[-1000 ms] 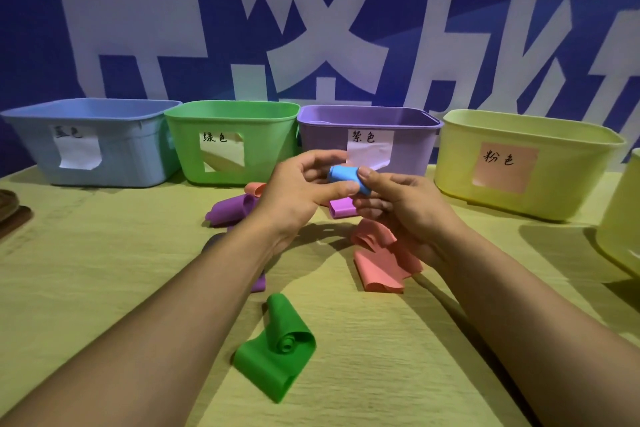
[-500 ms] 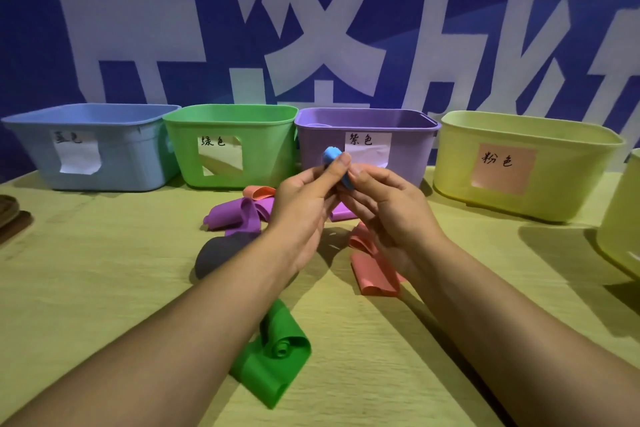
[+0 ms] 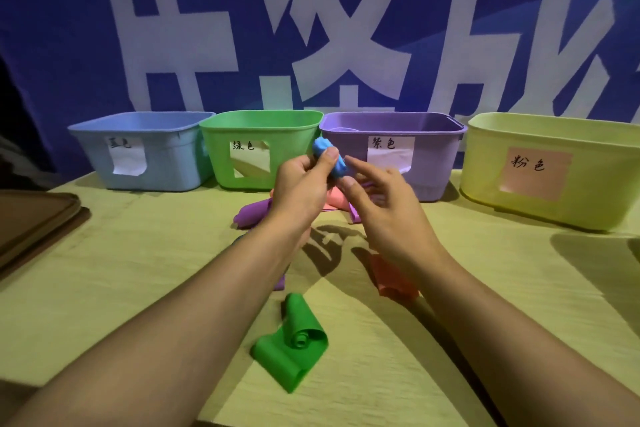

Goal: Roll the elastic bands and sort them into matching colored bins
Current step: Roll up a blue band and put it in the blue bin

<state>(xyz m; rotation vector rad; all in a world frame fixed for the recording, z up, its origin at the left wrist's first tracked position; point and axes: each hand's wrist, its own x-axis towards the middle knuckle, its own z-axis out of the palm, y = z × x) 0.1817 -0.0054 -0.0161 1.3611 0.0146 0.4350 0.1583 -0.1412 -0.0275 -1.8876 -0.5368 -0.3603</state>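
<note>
My left hand (image 3: 300, 188) grips a rolled blue band (image 3: 329, 155), lifted in front of the green bin (image 3: 259, 146) and purple bin (image 3: 394, 152). Just to its right my right hand (image 3: 384, 211) hovers with loose fingers, off the roll. The blue bin (image 3: 138, 149) stands far left, the yellow bin (image 3: 554, 170) with a pink label at the right. On the table lie a half-rolled green band (image 3: 294, 343), a pink band (image 3: 391, 281), a purple band (image 3: 251, 213) and another pink band (image 3: 334, 199) behind my hands.
A brown tray (image 3: 31, 222) sits at the table's left edge. A blue banner with white characters hangs behind the bins. A further purple strip (image 3: 280, 282) peeks out from under my left forearm.
The view has shifted right and down. My right hand has let go of the blue roll and drawn slightly away; my left hand alone now holds it, raised a little.
</note>
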